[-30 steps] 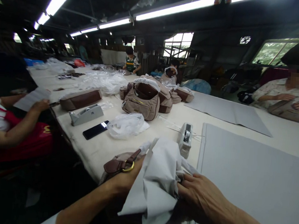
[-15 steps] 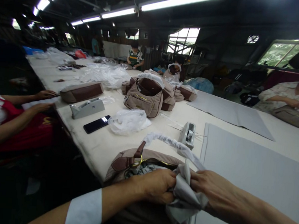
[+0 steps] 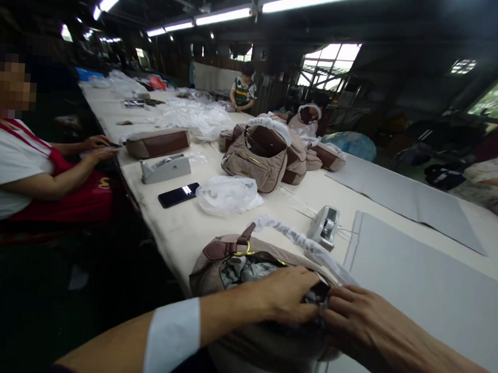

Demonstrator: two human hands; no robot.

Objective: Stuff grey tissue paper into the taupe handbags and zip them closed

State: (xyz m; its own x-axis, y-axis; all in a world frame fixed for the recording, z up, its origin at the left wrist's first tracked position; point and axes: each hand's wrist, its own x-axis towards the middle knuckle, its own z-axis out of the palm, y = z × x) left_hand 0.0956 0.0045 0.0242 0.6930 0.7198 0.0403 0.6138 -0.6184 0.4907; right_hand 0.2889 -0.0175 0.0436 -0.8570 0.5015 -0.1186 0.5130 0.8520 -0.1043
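At the bottom middle of the picture, the brown bag (image 3: 222,264) sits on the white table (image 3: 173,232). The left hand (image 3: 286,294) grips the gray paper (image 3: 243,270) stuffed inside it. The right hand (image 3: 363,322) touches the bag's open edge; I cannot tell if it holds anything.

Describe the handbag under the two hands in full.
The handbag lies at the near edge of the table. It is beige fabric with brown leather-looking trim and a gold ring at the strap tab. Its handle, wrapped in pale plastic, arches above. The mouth is open and stuffed with crumpled grey paper. The left hand and right hand press on the opening, fingers meeting.
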